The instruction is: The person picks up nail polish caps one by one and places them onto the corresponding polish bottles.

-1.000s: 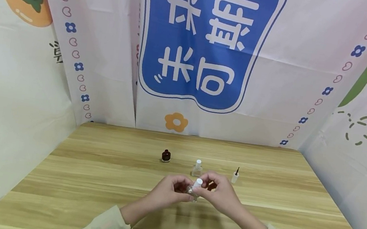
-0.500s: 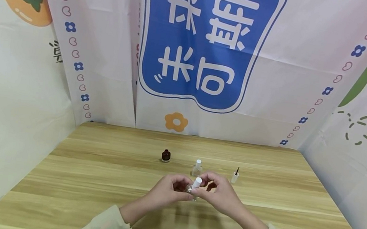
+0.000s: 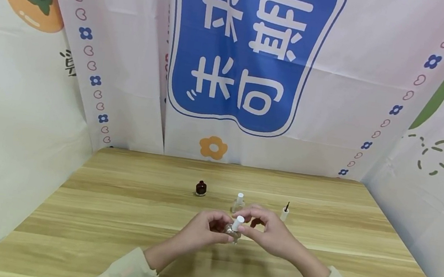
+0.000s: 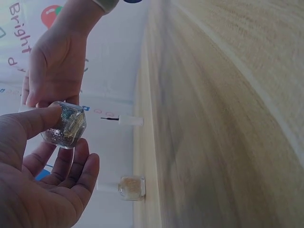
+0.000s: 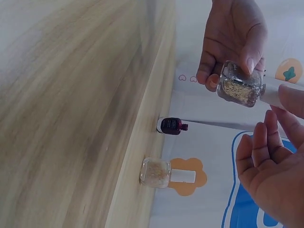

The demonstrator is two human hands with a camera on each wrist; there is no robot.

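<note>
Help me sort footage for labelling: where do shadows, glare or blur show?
Head view: soft shadows on the pale wood-grain tabletop, below the person's left hand and right hand; left wrist view: wood grain soft and smeary; right wrist view: small glints on the squarish clear glass bottle of gold glitter, wood grain soft there too.

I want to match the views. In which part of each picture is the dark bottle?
Head: dark bottle, below centre, slightly left.
Left wrist: not visible.
Right wrist: dark bottle, just right of centre.
Shared landmark: standing capped bottle, in all three views; lower middle in left wrist.
</note>
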